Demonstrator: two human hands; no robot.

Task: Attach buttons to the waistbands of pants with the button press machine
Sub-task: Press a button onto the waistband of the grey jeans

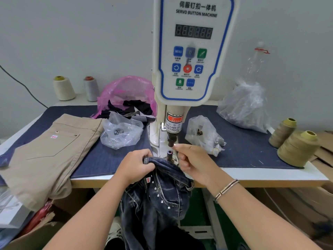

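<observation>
The white servo button machine (189, 51) stands at the table's middle, its black upper punch (170, 140) above the dark lower die post (169, 154). Dark blue jeans (158, 195) hang over the table's front edge, their waistband lying just in front of the die. My left hand (135, 165) grips the waistband to the left of the die. My right hand (192, 161) sits to the right of the die with thumb and forefinger pinched together under the punch. Whether they hold a button is hidden.
Folded beige pants (48, 150) lie at the left on the blue table cover (243, 147). Clear bags of buttons (120, 130) (203, 134) flank the machine, with a pink bag (126, 94) and a large clear bag (245, 105) behind. Thread cones (295, 148) stand at the right and back left.
</observation>
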